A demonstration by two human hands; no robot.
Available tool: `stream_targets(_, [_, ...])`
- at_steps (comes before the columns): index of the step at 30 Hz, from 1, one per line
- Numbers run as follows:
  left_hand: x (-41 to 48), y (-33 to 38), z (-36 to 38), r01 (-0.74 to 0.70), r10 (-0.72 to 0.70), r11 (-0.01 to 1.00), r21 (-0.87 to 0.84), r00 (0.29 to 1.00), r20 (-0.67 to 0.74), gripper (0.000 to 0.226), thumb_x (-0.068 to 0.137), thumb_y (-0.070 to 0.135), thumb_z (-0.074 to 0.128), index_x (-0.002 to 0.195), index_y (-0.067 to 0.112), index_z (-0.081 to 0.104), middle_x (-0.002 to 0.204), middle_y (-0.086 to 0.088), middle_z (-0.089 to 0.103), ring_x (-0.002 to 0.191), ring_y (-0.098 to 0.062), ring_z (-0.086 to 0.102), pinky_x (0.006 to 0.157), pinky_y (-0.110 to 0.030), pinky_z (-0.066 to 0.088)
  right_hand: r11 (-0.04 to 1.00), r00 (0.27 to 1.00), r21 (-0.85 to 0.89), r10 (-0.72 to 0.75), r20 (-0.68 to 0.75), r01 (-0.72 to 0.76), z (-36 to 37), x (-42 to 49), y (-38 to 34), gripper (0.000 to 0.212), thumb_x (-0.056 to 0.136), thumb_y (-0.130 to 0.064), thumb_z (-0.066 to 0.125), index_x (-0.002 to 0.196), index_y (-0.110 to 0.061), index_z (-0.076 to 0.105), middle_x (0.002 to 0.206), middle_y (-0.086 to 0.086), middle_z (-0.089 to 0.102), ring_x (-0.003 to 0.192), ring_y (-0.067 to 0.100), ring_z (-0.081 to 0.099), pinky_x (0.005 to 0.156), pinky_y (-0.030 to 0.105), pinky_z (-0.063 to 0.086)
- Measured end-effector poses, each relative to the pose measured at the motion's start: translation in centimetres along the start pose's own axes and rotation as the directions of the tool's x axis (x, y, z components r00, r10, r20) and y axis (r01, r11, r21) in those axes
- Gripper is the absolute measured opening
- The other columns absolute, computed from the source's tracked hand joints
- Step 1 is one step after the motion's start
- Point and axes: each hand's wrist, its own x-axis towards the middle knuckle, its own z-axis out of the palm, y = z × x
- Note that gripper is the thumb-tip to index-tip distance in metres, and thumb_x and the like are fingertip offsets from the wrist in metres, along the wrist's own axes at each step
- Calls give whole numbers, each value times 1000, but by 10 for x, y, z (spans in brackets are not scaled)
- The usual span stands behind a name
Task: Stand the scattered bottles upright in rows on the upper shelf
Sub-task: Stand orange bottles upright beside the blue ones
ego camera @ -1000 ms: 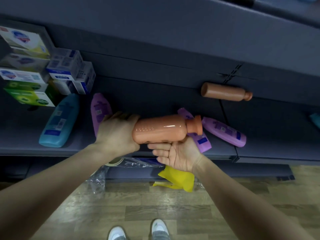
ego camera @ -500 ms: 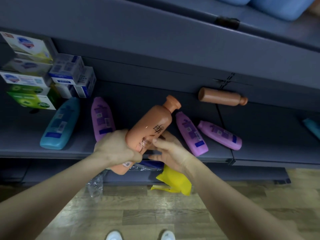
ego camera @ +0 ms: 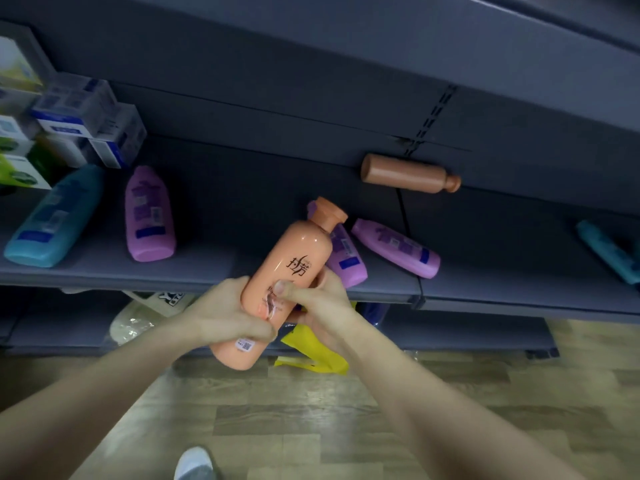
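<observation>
Head view: your left hand [ego camera: 225,317] and right hand [ego camera: 318,306] both grip the lower body of a glossy orange plastic bottle [ego camera: 291,271]. It tilts cap-up to the right, in the air before the dark grey shelf [ego camera: 225,209]. Past your right hand, a purple plastic bottle [ego camera: 346,258], its purple twin [ego camera: 398,247] and a matte brown bottle [ego camera: 408,173] lie flat. Past your left lie a third purple bottle [ego camera: 149,216] and a blue bottle [ego camera: 55,216].
</observation>
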Motion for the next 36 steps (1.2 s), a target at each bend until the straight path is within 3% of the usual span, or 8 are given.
stream_targets(3, [-3,9,31,-20,20,1000,9,1000,-19,70,25,41,68,90,20,56,80,4,66,72,-12,64,63,-26,51,1000,1000,-11,7,-28,-8,-25,-16,4,33,76,7,70,103,-6,55,85,7,67,77,22,67,67,40,57])
stream_targets(7, [-5,23,69,-55,56,998,15,998,-20,72,26,45,67,93,23,54,85,5,67,78,-12,64,70,-28,52,1000,999,-19,-9,-49,8,-59,-39,5,34,74,8,72,98,-9,56,87,6,68,78,21,67,70,41,58])
stream_targets(12, [-11,44,103,-77,80,990,117,997,-19,62,34,39,71,90,22,52,80,8,65,71,-5,62,59,-18,46,998,995,-50,-31,-97,27,-94,-67,3,42,69,9,75,103,-6,57,96,12,68,86,26,68,78,48,57])
stream_targets(15, [-18,59,120,-107,113,979,175,993,-24,59,37,40,72,91,25,53,82,10,66,73,-4,62,64,-21,50,994,993,-97,-53,-109,43,-112,-85,-5,44,67,10,77,102,-7,58,96,12,69,89,28,68,78,47,57])
stream_targets(20, [-32,87,136,-149,179,946,289,980,-82,68,26,50,66,88,25,56,80,7,67,73,-10,64,72,-37,54,967,988,-235,-120,-100,94,-132,-116,-28,46,60,9,81,93,-13,58,84,3,69,81,19,68,77,38,58])
stream_targets(26, [-60,136,139,-175,230,879,443,970,-75,68,28,56,64,90,29,55,82,10,66,75,-10,64,71,-37,55,944,976,-298,-183,-115,142,-148,-150,-59,49,56,5,85,95,-14,61,86,4,70,87,20,68,82,39,58])
stream_targets(31, [-90,176,138,-179,293,776,605,952,-94,60,40,53,68,94,30,51,82,11,63,76,-11,60,65,-28,50,902,963,-371,-261,-66,219,-151,-184,-95,52,58,5,84,91,-25,57,83,-4,68,81,10,65,71,23,54])
stream_targets(36, [-117,215,129,-185,362,718,671,923,-132,57,46,52,68,95,29,50,81,9,62,74,-11,60,61,-26,48,861,953,-432,-304,-11,269,-150,-211,-138,53,60,3,84,97,-23,56,87,-2,67,83,11,65,62,21,53])
